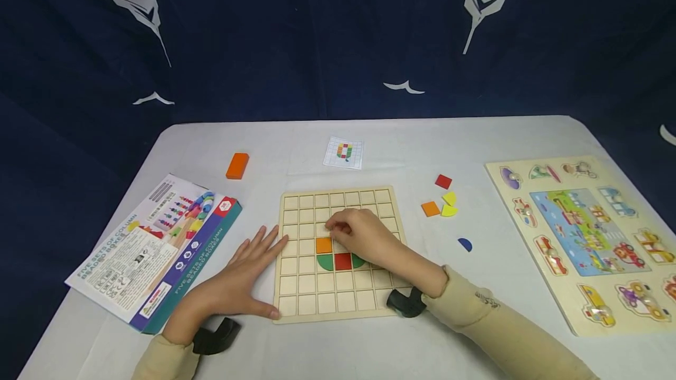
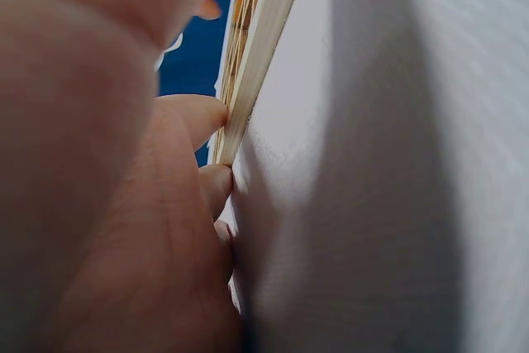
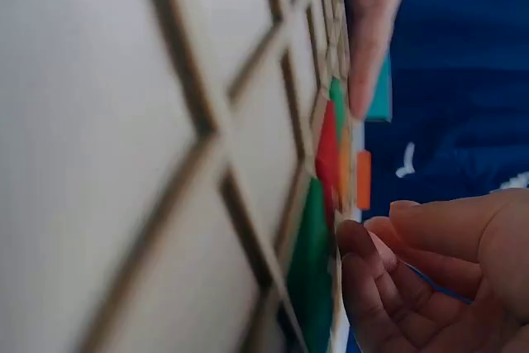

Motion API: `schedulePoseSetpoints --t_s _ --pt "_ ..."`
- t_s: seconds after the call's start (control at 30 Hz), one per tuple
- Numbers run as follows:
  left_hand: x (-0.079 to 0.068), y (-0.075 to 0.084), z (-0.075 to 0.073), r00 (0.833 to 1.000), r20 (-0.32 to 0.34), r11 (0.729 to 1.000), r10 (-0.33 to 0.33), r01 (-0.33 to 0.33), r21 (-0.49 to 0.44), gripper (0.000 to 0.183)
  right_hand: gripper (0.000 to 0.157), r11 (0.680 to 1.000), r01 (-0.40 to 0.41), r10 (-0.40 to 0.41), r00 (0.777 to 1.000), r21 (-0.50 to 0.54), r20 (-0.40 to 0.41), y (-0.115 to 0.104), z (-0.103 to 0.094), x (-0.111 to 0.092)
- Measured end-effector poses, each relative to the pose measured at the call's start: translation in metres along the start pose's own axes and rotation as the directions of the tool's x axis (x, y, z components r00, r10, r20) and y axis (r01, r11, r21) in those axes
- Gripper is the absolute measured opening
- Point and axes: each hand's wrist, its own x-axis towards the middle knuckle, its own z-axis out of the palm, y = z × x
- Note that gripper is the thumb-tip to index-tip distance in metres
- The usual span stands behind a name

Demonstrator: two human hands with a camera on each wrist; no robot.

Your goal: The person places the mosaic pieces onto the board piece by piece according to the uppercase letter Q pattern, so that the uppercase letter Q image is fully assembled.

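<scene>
A square wooden grid board [image 1: 306, 298] lies on the white table. In its cells sit an orange square [image 1: 324, 245], a red square [image 1: 342, 261] and green quarter-round pieces [image 1: 325, 262] on either side of the red one. My left hand [image 1: 240, 280] lies with fingers spread, thumb and index fingertip at the board's left edge. Over the board's middle, my right hand [image 1: 367, 236] has bent fingers, fingertips just above the orange square. I cannot tell whether a small piece is between those fingertips. The right hand covers several cells beneath it.
Right of the board lie loose pieces: a red square [image 1: 443, 181], an orange square [image 1: 430, 209], yellow quarter-rounds [image 1: 449, 210] and a blue half-round [image 1: 465, 244]. A pattern card [image 1: 343, 160] and orange block [image 1: 237, 166] lie behind. A box [image 1: 158, 251] and picture puzzle [image 1: 512, 186] flank everything.
</scene>
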Motion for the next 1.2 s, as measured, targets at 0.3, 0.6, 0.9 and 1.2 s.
schedulePoseSetpoints --t_s 0.3,0.6,0.9,1.2 --pt "-0.003 0.001 0.000 1.000 -0.004 1.000 0.000 0.000 -0.002 0.122 0.022 0.952 -0.191 0.221 0.970 0.237 -0.104 0.034 -0.064 -0.023" --pt "-0.006 -0.004 0.001 1.000 -0.026 1.000 0.013 -0.013 -0.007 0.124 0.033 0.912 -0.321 0.373 0.908 0.254 -0.192 0.073 -0.108 -0.050" --pt "-0.003 -0.004 0.001 1.000 -0.023 1.000 0.019 -0.019 -0.001 0.124 0.032 0.916 -0.391 0.399 0.911 0.087 -0.108 0.092 -0.104 -0.059" --pt "-0.001 -0.001 0.000 1.000 -0.009 1.000 0.017 -0.017 -0.004 0.124 0.022 0.926 -0.360 0.335 0.922 -0.114 -0.195 0.093 -0.091 -0.058"
